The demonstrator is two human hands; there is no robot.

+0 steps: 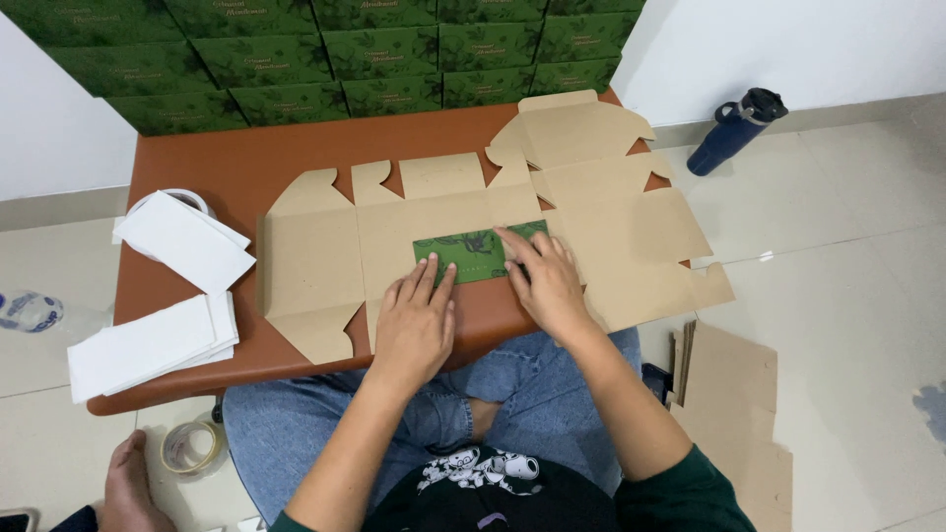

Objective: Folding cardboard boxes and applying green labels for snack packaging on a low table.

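Observation:
A flat, unfolded brown cardboard box blank (315,261) lies on the small orange-brown table (227,167). One long flap is folded over toward me and shows its green printed side (471,251). My left hand (416,320) lies flat on the near edge of that green flap, fingers together. My right hand (545,279) presses the flap's right end with fingers spread. Neither hand grips anything. A second box blank (631,236) lies under and to the right of the first, overhanging the table.
Finished green boxes (325,49) are stacked along the wall behind the table. White paper sheets (158,340) and a tape roll (182,200) sit at the table's left. A dark blue bottle (734,133), cardboard pieces (734,394) and another tape roll (190,448) lie on the floor.

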